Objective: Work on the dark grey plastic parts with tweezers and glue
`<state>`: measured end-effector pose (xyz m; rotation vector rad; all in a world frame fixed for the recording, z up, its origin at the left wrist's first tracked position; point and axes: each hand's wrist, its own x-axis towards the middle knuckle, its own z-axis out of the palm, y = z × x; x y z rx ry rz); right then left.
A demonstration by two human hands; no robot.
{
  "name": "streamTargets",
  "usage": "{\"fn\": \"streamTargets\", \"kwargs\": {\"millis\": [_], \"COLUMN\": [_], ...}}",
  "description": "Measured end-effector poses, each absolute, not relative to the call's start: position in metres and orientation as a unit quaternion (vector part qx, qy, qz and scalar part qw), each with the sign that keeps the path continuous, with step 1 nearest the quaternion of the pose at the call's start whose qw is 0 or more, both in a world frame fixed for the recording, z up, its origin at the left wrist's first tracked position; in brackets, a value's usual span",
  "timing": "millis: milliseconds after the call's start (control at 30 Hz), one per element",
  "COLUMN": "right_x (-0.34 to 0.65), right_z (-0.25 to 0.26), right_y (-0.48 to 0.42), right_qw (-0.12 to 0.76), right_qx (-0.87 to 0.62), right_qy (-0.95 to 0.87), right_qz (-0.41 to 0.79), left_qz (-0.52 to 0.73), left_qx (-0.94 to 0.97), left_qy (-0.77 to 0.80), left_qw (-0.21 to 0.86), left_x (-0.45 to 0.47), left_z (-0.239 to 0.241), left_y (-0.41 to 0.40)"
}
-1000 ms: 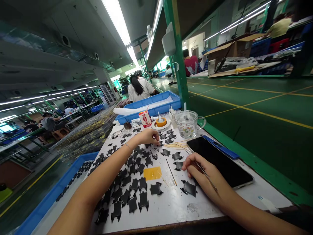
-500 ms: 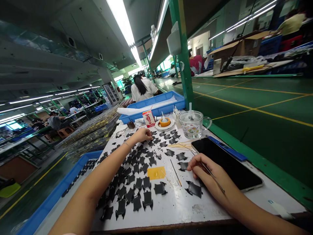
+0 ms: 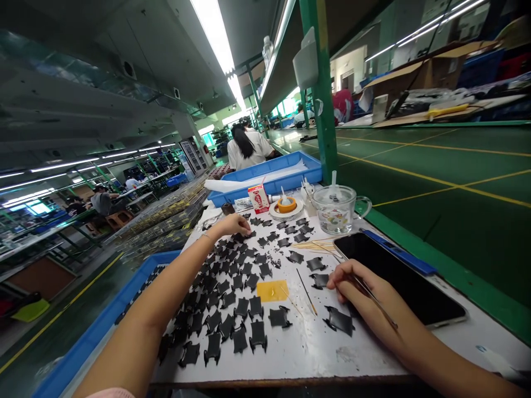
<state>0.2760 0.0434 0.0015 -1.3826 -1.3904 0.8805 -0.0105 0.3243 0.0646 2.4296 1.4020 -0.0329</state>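
Observation:
Several black, winged flat parts (image 3: 258, 335) lie in rows and loose groups across the white bench top (image 3: 315, 351), with dark crumbs among them. My left hand (image 3: 232, 225) rests at the far side of the bench, fingers curled just beside a cluster of parts; I cannot tell if it pinches anything. In my right hand (image 3: 352, 287) are thin metal tweezers (image 3: 375, 301), tips hidden by the fingers. That hand sits near a single black part (image 3: 339, 320), and a yellow tape square (image 3: 272, 291) lies to its left.
A black smartphone (image 3: 400, 276) lies at the bench's right, beside a glass mug (image 3: 334, 210), a tape roll (image 3: 285, 205) and a small carton (image 3: 259, 198). Blue trays stand behind (image 3: 265, 177) and left (image 3: 136, 293) of the bench. A co-worker (image 3: 249, 149) sits beyond.
My left hand has drawn back leftward from the parts it was near. My right hand stays nearly still on the bench. The whole view has drifted, with the bench shifting right in the frame.

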Motion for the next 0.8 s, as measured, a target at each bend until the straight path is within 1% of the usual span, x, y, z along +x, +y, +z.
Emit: {"fn": "streamTargets", "kwargs": {"millis": [133, 267, 467, 633, 800], "right_x": [0.275, 0.273, 0.271, 0.271, 0.271], "right_z": [0.004, 0.007, 0.015, 0.018, 0.018], "right_y": [0.043, 0.044, 0.045, 0.043, 0.043], "right_qw": [0.473, 0.471, 0.468, 0.462, 0.452], "right_qx": [-0.574, -0.578, -0.587, -0.594, -0.594], "right_qy": [-0.568, -0.57, -0.566, -0.563, -0.566], "right_qz": [0.352, 0.345, 0.341, 0.343, 0.349], "left_qz": [0.025, 0.041, 0.032, 0.016, 0.031], "left_qx": [0.837, 0.832, 0.846, 0.857, 0.866], "left_qy": [0.528, 0.542, 0.524, 0.506, 0.491], "left_qw": [0.142, 0.113, 0.095, 0.095, 0.089], "left_x": [-0.033, -0.039, -0.019, -0.005, 0.01], "left_z": [0.077, 0.072, 0.052, 0.053, 0.056], "left_y": [0.334, 0.335, 0.327, 0.326, 0.325]}}
